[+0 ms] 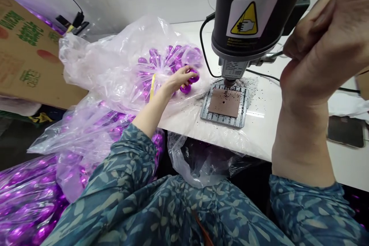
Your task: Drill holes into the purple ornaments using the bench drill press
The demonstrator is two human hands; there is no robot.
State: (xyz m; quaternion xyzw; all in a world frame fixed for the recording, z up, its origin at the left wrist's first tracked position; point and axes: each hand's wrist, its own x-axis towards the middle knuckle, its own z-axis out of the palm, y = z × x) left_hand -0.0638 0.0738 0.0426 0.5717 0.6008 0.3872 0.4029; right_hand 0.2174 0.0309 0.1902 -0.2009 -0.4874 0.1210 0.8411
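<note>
My left hand [180,78] reaches over the mouth of a clear plastic bag, its fingers closed round a shiny purple ball [195,76]. Just below the fingers lies another purple ball [185,89]. More such balls fill the bag [121,54] behind it. At the upper right, my right hand [319,42] is wrapped round the lever [272,57] of a small black drill press [245,15]; the lever's end is hidden in the fist. Under the drill, a brown square plate [225,103] with a small hole rests on the slotted metal base [238,122].
Dark shavings are scattered around the base. A plastic bag [198,165] hangs open at the table's front edge. Large bags of purple balls [29,200] stand at the left, beside a cardboard box [37,57]. A phone [346,131] lies at the right. Black cables cross the white table [262,134].
</note>
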